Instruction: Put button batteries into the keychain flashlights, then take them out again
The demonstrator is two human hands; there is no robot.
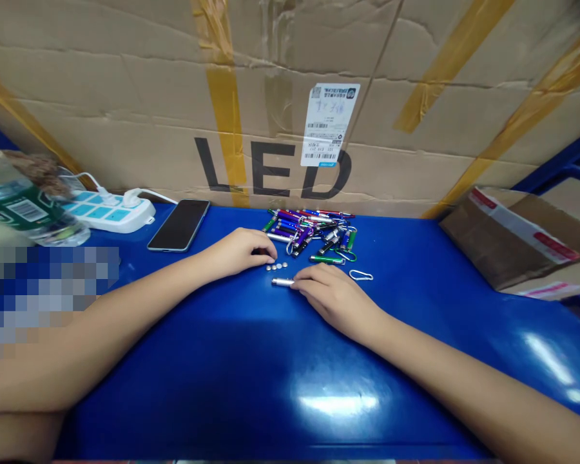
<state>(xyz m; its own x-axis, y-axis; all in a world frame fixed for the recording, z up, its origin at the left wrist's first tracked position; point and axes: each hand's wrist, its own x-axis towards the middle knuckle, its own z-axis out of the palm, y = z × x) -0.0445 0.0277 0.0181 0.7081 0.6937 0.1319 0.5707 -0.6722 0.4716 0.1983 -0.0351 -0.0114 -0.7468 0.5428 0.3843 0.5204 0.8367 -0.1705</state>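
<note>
In the head view my left hand (244,251) rests on the blue table with thumb and fingertips drawn together. Its tips are right beside a short row of small silver button cells (279,266); whether one is between them is too small to see. My right hand (336,298) has its fingers closed on the rear part of a small silver penlight (281,282), which lies level with its dark end pointing left. Behind both hands is a loose pile of colourful penlights (294,233). A silver carabiner clip (361,275) lies just right of my right hand.
A large taped cardboard box (149,129) walls off the table's back. At left are a phone (180,225), a white power strip (120,216) with plugs, and a plastic bottle (26,209). An open cardboard box (517,238) stands at right.
</note>
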